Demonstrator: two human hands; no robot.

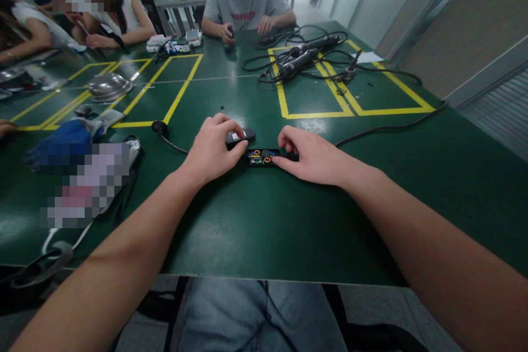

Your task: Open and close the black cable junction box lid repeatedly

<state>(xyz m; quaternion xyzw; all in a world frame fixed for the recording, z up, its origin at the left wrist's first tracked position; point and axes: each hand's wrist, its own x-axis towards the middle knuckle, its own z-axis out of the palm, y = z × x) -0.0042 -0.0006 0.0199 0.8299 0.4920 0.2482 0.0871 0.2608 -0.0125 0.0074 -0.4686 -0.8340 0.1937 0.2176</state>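
Observation:
On the green table in front of me lies an open black power adapter case (258,163), its circuit board with copper coils facing up. My right hand (311,155) is closed at the right end of the case, thumb along its near side and fingers curled behind. Just beyond the case, a black ribbed cover (246,135) with a pale label sits between the thumb and fingers of my left hand (215,146). The left fingers hide part of the cover. A black plug (159,128) on a short cable lies left of my left hand.
Power screwdrivers (303,60) and tangled cables lie at the back right. To the left are a blue glove (66,140), a metal bowl (109,87) and a blurred pale object (88,181). Another person (249,0) sits across the table; more people sit at left.

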